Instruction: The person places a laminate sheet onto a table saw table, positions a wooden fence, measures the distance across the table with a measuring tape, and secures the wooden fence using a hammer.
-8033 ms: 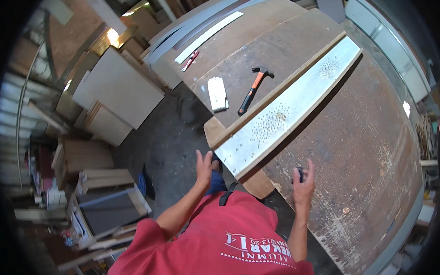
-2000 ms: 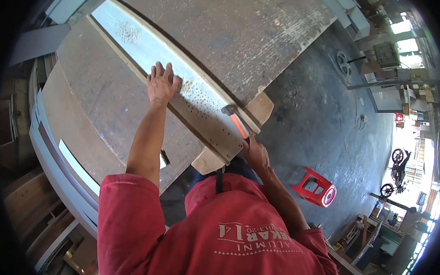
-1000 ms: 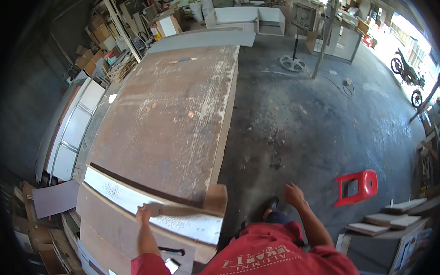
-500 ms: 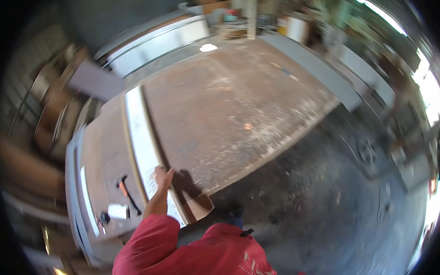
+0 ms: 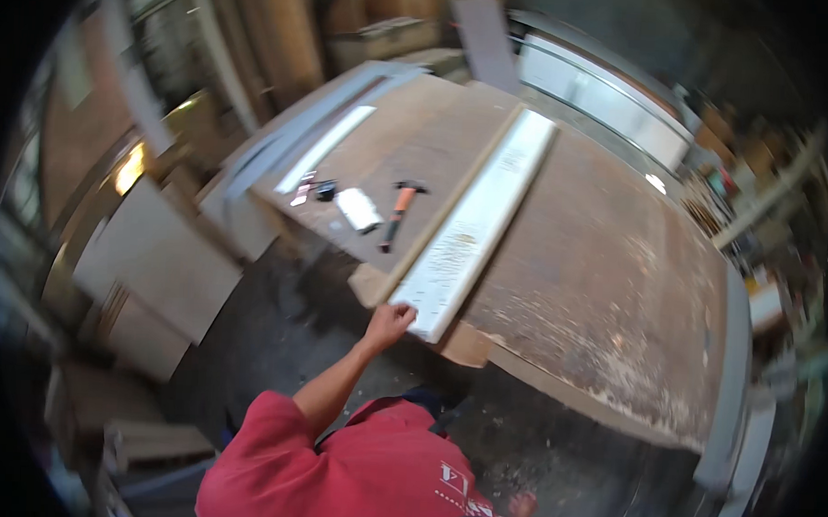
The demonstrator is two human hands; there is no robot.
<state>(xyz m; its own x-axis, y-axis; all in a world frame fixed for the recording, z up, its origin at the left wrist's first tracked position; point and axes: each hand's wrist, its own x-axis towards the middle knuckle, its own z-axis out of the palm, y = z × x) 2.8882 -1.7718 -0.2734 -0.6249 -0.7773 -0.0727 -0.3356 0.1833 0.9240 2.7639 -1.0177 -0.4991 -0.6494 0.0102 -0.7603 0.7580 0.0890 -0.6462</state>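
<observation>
A long board (image 5: 474,233) with a white top and wooden edges lies across the worktable, its near end sticking out over the table's front edge. Small dark marks and a brownish patch dot the white face. My left hand (image 5: 389,327) is closed at the near left corner of this board, fingers curled over its edge. Low in the picture, past the red shirt, my right hand (image 5: 521,508) hangs beside me; it is small and blurred, so its fingers cannot be made out. To the left of the board lies a hammer (image 5: 401,214) with an orange and black handle.
The brown worktable (image 5: 606,256) has pale scuffs and dust. Near the hammer are a white block-like pack (image 5: 356,209), a small black object (image 5: 325,191) and a narrow white strip (image 5: 327,149). Panels (image 5: 163,268) lean at the left. A long white cabinet-like piece (image 5: 602,96) stands behind.
The view has swung left. My left hand has moved from lying on top of the board to its near left corner, and its fingers have closed. My right hand has come into view.
</observation>
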